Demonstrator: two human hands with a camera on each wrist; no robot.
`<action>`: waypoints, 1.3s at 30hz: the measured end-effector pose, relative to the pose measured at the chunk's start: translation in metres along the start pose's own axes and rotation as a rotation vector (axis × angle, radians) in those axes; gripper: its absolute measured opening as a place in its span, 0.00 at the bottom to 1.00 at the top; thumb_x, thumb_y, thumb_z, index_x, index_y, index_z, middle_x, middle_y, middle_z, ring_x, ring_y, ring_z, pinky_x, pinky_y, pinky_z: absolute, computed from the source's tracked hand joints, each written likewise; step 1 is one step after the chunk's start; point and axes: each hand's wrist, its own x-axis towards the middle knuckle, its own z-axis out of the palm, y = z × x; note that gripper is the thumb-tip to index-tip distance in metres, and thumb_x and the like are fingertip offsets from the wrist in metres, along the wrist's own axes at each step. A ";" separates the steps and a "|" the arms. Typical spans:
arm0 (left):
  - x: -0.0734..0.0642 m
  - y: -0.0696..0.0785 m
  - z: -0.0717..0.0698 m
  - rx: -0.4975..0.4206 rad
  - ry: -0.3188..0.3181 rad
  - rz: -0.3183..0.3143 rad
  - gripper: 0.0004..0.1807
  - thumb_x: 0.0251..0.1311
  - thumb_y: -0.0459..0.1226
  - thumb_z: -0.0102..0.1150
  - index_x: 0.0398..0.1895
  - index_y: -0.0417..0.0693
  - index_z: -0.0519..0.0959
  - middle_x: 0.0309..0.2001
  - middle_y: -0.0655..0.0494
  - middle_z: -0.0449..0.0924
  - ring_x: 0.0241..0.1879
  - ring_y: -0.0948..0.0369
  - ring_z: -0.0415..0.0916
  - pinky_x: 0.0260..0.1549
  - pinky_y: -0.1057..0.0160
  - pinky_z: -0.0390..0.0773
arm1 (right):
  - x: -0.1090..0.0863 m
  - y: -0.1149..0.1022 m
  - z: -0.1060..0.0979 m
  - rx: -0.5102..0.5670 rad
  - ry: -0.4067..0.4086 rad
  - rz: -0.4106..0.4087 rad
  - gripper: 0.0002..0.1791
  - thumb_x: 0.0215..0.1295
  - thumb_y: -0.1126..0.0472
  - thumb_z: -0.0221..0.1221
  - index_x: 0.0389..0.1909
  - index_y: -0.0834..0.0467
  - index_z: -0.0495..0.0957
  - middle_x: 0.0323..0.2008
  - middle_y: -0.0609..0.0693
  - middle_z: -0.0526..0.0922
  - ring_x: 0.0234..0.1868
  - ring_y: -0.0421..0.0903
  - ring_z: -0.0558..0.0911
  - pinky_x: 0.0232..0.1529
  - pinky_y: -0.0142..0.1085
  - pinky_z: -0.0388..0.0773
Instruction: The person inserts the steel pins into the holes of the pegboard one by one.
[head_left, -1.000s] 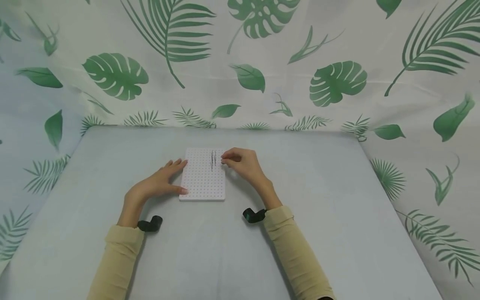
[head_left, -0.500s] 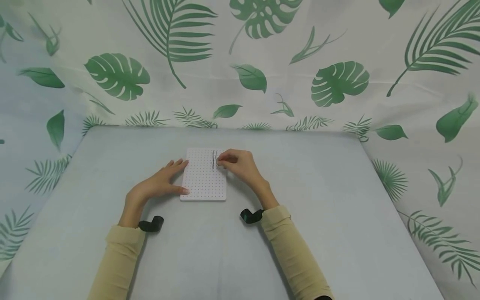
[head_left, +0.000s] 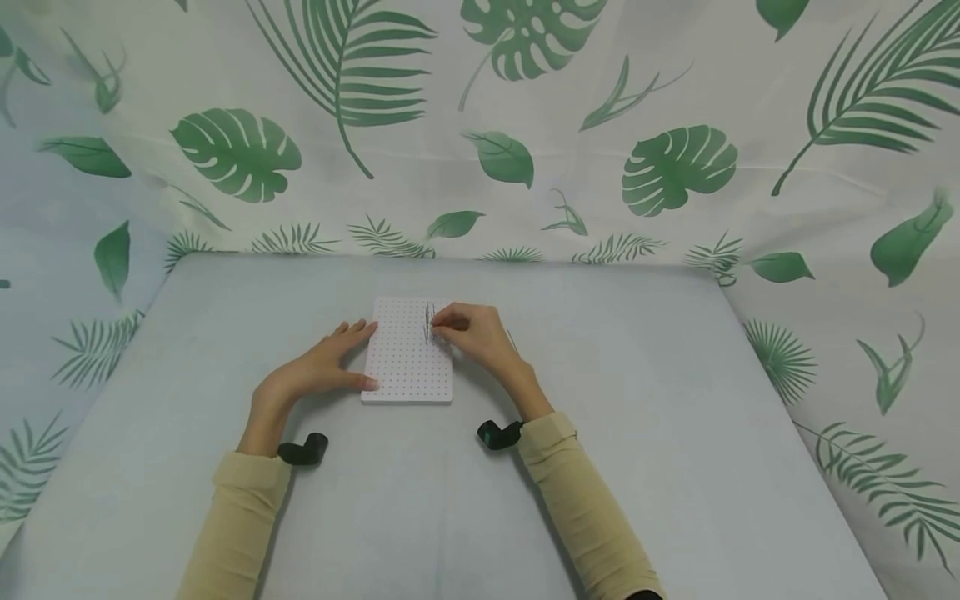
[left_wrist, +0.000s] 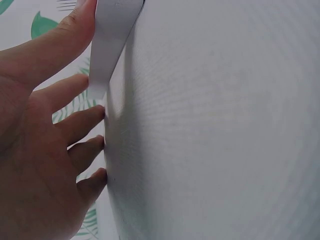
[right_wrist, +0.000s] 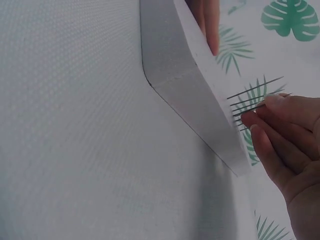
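A white board (head_left: 397, 358) dotted with rows of small holes lies on the table. Several thin dark pins (right_wrist: 255, 87) stand up from its far right part. My right hand (head_left: 474, 333) is over the board's right edge, its thumb and fingertips pinching one thin pin among them; in the right wrist view that pin's lower end is at or near the board's face. My left hand (head_left: 318, 362) steadies the board's left side with spread, fairly straight fingers. Its thumb rests on the near left corner, and in the left wrist view the other fingertips touch the edge or the table.
A thin dark line (head_left: 512, 340), perhaps another pin, shows on the table just beyond my right hand. The pale cloth-covered table (head_left: 637, 375) meets a leaf-printed curtain (head_left: 562, 175) at the back and sides. Small black cameras (head_left: 498, 434) are strapped at both wrists.
My right hand has moved a little left over the board, bringing its pinched fingertips in among the standing pins. The thin line beside it has come into view. The left hand stays put.
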 end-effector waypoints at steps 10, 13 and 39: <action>0.000 0.000 -0.002 0.004 -0.001 -0.009 0.56 0.58 0.49 0.74 0.83 0.45 0.51 0.83 0.37 0.41 0.81 0.35 0.31 0.75 0.29 0.40 | -0.002 0.001 -0.001 -0.031 0.002 0.022 0.06 0.65 0.64 0.69 0.42 0.57 0.89 0.42 0.50 0.91 0.43 0.45 0.90 0.49 0.35 0.85; 0.001 -0.001 -0.001 0.005 -0.001 -0.003 0.56 0.58 0.49 0.74 0.83 0.44 0.51 0.83 0.36 0.41 0.81 0.35 0.31 0.75 0.29 0.40 | -0.005 0.001 -0.003 -0.026 0.000 0.024 0.06 0.65 0.65 0.68 0.41 0.59 0.88 0.41 0.52 0.91 0.43 0.46 0.90 0.49 0.36 0.86; -0.003 0.004 0.001 0.017 0.002 0.006 0.56 0.58 0.49 0.74 0.82 0.42 0.51 0.82 0.34 0.42 0.81 0.33 0.32 0.75 0.28 0.41 | -0.036 0.019 -0.045 -0.124 0.009 0.066 0.08 0.67 0.63 0.68 0.45 0.60 0.88 0.42 0.52 0.91 0.43 0.48 0.89 0.47 0.42 0.86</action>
